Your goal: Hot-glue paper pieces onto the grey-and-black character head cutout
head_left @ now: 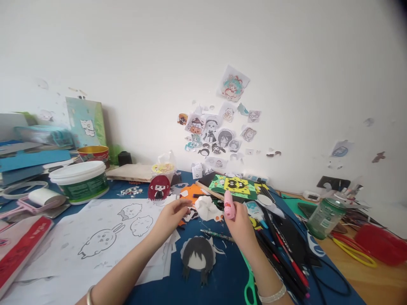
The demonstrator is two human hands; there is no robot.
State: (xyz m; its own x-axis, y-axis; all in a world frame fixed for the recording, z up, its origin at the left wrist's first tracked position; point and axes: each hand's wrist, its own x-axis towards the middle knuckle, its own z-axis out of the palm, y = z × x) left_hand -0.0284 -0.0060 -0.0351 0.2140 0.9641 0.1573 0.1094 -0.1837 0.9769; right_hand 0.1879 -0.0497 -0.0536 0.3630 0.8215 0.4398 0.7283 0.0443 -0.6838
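My right hand (239,224) is closed around a pink glue stick (228,205), held upright above the blue mat (222,279). My left hand (171,217) hovers over the edge of the white sheets, fingers curled toward a crumpled white paper scrap (206,208); whether it pinches anything is hidden. Just below both hands lies a dark-haired character cutout (197,257). A thin pen (216,235) rests between the hands. A red-haired character cutout (159,188) stands behind my left hand.
White sheets with bunny outlines (104,237) cover the left. A white tub (79,181), a lint roller (38,199) and stacked books sit far left. Pencils (286,250), green scissors (250,288), a green jar (324,217) and a red case (381,243) crowd the right. Stickers cover the wall (219,131).
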